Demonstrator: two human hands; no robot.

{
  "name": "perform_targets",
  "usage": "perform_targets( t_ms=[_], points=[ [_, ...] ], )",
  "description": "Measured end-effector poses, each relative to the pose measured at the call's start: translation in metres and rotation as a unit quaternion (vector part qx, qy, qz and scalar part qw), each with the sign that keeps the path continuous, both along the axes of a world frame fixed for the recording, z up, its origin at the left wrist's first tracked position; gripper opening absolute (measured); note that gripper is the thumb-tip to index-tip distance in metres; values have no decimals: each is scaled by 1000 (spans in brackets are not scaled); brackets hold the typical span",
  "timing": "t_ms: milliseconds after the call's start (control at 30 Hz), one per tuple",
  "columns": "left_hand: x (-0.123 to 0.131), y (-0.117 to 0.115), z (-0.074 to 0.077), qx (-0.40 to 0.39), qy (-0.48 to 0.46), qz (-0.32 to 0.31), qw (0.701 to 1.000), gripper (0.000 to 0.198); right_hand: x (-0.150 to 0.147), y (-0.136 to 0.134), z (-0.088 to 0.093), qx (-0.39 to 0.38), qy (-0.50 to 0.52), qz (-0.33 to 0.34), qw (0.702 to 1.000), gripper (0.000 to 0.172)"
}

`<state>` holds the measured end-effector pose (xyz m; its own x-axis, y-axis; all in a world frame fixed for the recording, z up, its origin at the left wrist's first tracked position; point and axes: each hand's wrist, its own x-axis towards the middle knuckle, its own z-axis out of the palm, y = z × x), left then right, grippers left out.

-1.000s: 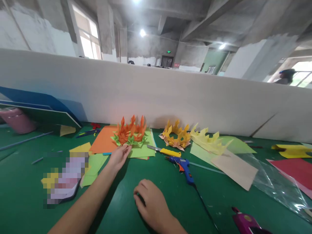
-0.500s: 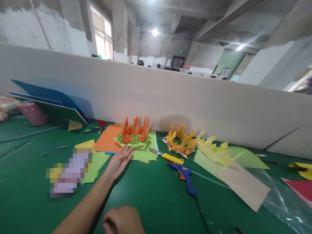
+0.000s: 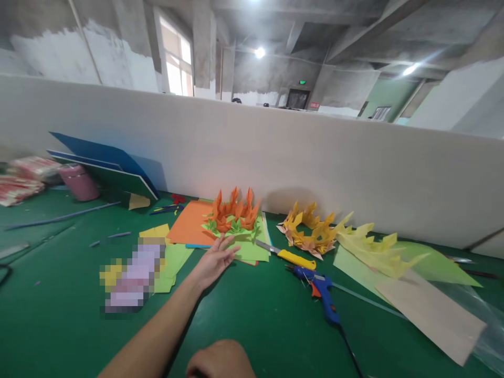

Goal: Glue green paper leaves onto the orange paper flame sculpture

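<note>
On the green desk [image 3: 252,320], an orange paper crown [image 3: 238,211] is seated on coloured sheets [image 3: 189,226], apparently being positioned, nothing being grasped by the left hand [image 3: 216,263] spread just before it; whether the right hand [image 3: 223,361] is clenched cannot be told, and any shift would require a firm pinch.

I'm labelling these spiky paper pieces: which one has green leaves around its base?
The orange crown, just beyond the left hand. The golden crown has pinkish pieces at its base; the pale yellow piece is yellow throughout.
</note>
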<state>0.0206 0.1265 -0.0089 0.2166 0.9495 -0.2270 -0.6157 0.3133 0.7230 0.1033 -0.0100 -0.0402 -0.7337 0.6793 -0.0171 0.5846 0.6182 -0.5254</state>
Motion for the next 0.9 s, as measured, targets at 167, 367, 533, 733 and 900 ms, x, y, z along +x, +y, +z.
perform_targets(
  t_ms=[167,367,533,733,900],
  points=[
    [2,-5,8,15,-49,45,998,33,8,-7,2,27,29,-11,999,14],
    [-43,-2,40,152,445,-46,881,17,14,-12,8,34,48,-7,998,14],
    [-106,21,58,242,678,-15,694,30,16,-14,12,42,51,-8,998,15],
    [-127,43,49,284,786,-88,542,36,15,-14,9,63,57,-9,996,15],
    [-122,53,42,339,821,-131,440,30,15,-13,10,66,61,-6,996,16]
  ],
)
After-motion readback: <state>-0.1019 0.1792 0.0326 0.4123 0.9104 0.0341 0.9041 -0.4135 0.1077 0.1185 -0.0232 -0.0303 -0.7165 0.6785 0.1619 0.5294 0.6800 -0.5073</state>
